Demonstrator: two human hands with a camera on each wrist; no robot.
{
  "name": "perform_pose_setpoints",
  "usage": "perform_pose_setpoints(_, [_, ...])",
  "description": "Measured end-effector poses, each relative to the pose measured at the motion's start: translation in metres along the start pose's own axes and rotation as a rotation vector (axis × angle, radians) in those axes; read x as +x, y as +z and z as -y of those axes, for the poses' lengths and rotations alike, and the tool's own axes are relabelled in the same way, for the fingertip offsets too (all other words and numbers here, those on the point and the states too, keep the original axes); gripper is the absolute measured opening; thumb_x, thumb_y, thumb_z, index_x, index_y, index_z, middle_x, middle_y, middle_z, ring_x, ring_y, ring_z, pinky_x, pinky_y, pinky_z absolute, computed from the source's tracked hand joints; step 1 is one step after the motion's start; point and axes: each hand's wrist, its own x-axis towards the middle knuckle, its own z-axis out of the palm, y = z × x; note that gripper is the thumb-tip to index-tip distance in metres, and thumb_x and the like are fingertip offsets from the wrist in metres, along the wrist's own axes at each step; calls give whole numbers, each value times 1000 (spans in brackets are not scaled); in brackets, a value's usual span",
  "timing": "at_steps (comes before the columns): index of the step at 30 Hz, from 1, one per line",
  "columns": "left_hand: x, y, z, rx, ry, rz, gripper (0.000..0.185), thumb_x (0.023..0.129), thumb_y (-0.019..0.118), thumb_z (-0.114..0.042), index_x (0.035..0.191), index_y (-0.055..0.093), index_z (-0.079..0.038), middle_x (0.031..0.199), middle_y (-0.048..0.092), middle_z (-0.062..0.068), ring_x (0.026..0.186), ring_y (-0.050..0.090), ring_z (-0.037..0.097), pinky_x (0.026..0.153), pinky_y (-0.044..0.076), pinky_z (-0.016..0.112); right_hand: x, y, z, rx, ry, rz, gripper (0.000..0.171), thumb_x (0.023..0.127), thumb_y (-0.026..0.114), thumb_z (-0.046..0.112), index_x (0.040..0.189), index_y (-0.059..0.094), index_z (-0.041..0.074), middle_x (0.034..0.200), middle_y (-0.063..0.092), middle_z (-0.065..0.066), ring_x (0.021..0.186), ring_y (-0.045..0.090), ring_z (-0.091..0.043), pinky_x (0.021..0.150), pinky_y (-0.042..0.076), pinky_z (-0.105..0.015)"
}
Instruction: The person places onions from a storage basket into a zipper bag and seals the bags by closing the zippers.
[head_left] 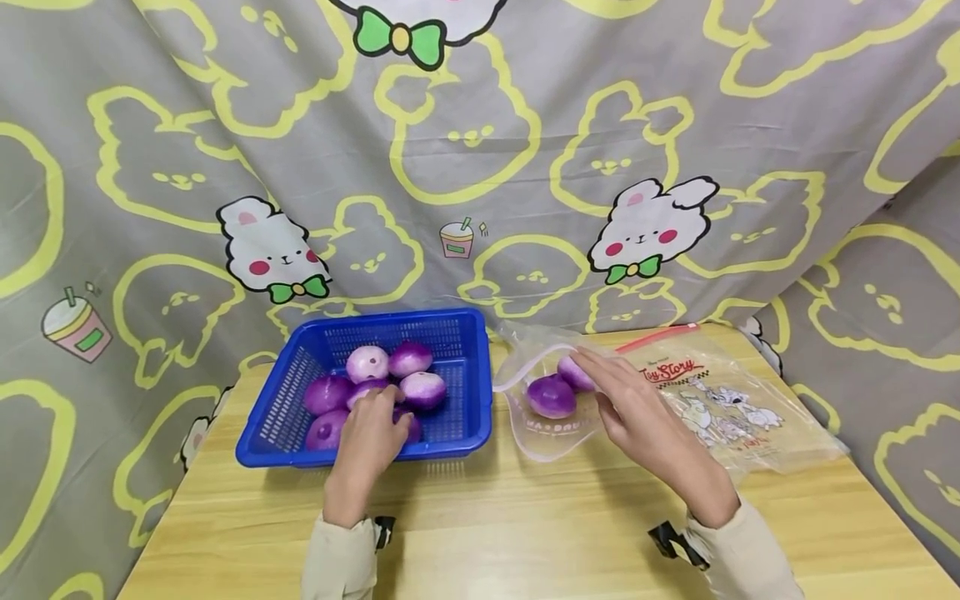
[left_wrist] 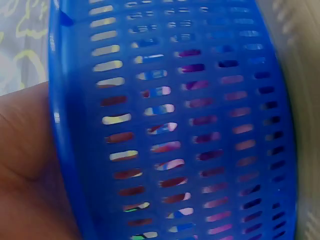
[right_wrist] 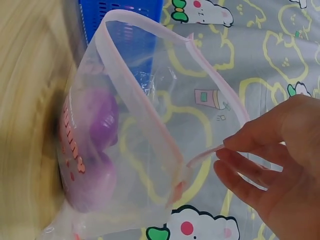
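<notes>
On the wooden table (head_left: 525, 533), nearest the person, the left hand (head_left: 371, 437) is reached over the front wall of the blue basket (head_left: 262, 429) and laid on one of the onions (head_left: 423, 388); the fingers are seen curved over it, but whether it is actually gripped cannot be told from the head view, and the left wrist view is filled by the slotted basket wall. To the right, the right hand (head_left: 637, 412) is held at the mouth of the clear zip bag (head_left: 720, 400). In the right wrist view the upper lip of the bag (right_wrist: 210, 80) is pinched between thumb and fingertips (right_wrist: 235, 165) and lifted, so the opening is kept wide. Two purple onions (head_left: 551, 397) lie inside the bag, just past its mouth. The onions are judged firm, round and moderately heavy, with smooth peeled skin that may slip; each is best taken around its widest part with the whole hand. The bag is judged thin, limp and light, liable to collapse if released; it is best held at the stiffer zip strip. Further back in the basket, about six onions remain heaped together. A patterned cloth (head_left: 525, 150) hangs behind the table.
</notes>
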Motion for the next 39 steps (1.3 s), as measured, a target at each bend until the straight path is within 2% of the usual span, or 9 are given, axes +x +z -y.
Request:
perform_pose_setpoints(4, [-1,-2,4,-64,-76,72,25,83,72,-12,104,68,-1,98,68,18,93,65,40,80,50,57,1,2,0,10,8,-24,65,78,63,-16,140,51,-4,145,50,-20,131,49,-39,116,30,-44])
perform_pose_setpoints(8, [-3,-4,9,-78,-134,114,26,82,73,-13,104,68,-1,97,69,17,90,65,39,78,50,55,3,5,0,24,14,-55,67,78,66,-14,142,50,-2,146,50,-19,131,50,-37,109,38,-50])
perform_pose_setpoints(12, [-4,-4,11,-56,-163,135,28,80,73,-14,105,68,-1,100,70,20,91,65,42,78,49,57,5,9,1,27,7,-80,65,78,68,-15,140,52,-3,145,51,-19,129,51,-35,107,41,-50])
perform_pose_setpoints(18, [-3,-2,12,-54,-198,143,32,80,74,-17,107,68,-1,105,69,20,95,65,44,81,48,59,5,9,2,35,19,-72,63,79,66,-16,140,53,-3,145,51,-18,129,52,-33,107,41,-49])
perform_pose_setpoints(28, [-2,-1,9,-59,-194,169,34,79,79,-19,106,68,-1,102,71,17,90,66,39,78,50,57,3,8,2,35,38,-59,66,76,64,-17,140,53,-3,145,51,-18,129,52,-34,107,41,-48])
perform_pose_setpoints(39, [-1,-3,5,-89,-147,161,45,77,81,-15,116,66,3,114,68,22,104,64,43,88,48,58,-1,6,1,34,58,-59,65,77,62,-17,140,53,-1,144,52,-18,129,52,-33,106,41,-49])
